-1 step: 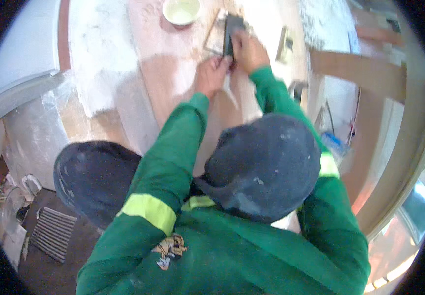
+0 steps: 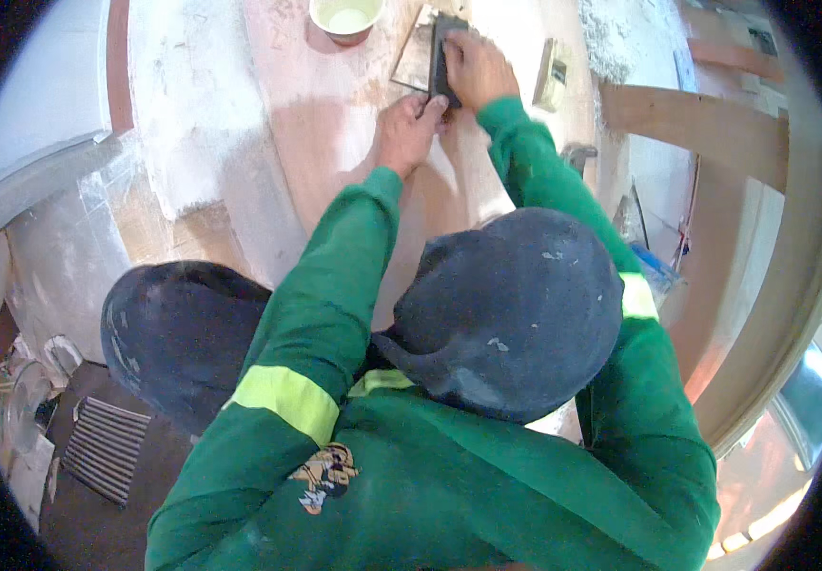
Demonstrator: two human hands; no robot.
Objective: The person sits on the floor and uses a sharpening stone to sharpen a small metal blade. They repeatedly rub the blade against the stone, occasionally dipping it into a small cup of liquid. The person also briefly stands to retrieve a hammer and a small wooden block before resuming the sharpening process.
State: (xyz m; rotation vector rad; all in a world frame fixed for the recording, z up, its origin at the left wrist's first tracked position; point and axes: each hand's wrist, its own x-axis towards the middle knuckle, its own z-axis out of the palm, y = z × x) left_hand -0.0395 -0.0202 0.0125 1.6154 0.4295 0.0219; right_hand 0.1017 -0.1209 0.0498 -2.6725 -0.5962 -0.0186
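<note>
A dark, flat, narrow block (image 2: pixel 439 59) lies at a slant on a pale board with dark edges (image 2: pixel 414 59), at the top of the view. My left hand (image 2: pixel 407 131) is closed on the block's near end, thumb and fingers pinching it. From the right, my right hand (image 2: pixel 480 72) grips its upper part with curled fingers, some of them hidden. What the block's underside touches cannot be made out. Both hands are close together, the left one nearer to me.
Left of the board stands a pale green bowl (image 2: pixel 346 35) with light contents. A small pale yellowish block (image 2: pixel 551 76) lies right of my right hand. A wooden beam (image 2: pixel 692 126) crosses further right. At lower left is a ribbed grey piece (image 2: pixel 107 449). My dark-clad knees (image 2: pixel 511 314) are bent below.
The whole view has shifted slightly, so the bowl and board sit a little higher. Both hands stay on the dark block.
</note>
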